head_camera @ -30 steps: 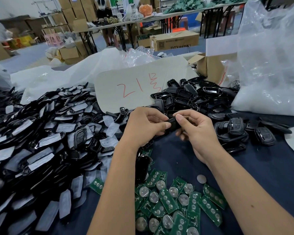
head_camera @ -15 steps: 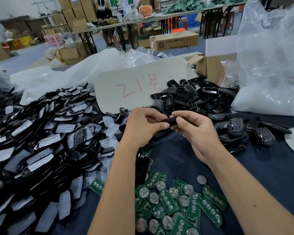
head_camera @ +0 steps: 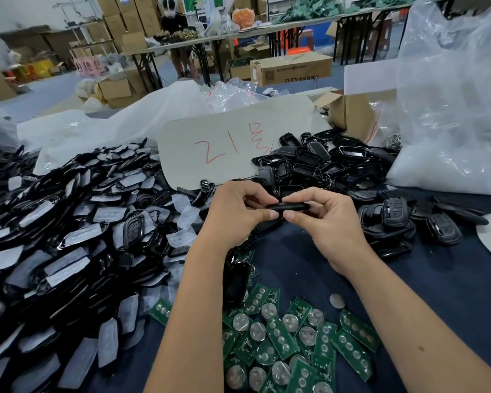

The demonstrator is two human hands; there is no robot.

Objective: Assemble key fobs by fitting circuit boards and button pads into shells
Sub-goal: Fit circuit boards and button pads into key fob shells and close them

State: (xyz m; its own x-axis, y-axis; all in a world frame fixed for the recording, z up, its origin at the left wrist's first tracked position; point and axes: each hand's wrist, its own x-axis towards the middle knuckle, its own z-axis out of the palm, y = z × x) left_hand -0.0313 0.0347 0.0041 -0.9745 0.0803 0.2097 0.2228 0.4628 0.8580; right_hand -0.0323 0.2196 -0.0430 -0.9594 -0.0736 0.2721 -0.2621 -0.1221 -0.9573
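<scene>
The black key fob point(head_camera: 291, 207) lies level, long axis left to right (edge-on to the camera), above the bench's bare dark middle point(head_camera: 301, 256). The left hand point(head_camera: 238, 214) and right hand point(head_camera: 328, 222) pinch it from opposite ends, fingers curled. Shells point(head_camera: 68, 236) crowd the left edge, circuit boards point(head_camera: 289, 341) the near edge.

Both forearms are bare, no sleeves, gloves, rings or watch on either hand point(head_camera: 236, 214).

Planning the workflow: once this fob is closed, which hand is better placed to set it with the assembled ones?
Probably the right hand: it already pinches the black plastic key fob, and the assembled black fobs lie on its side.
</scene>
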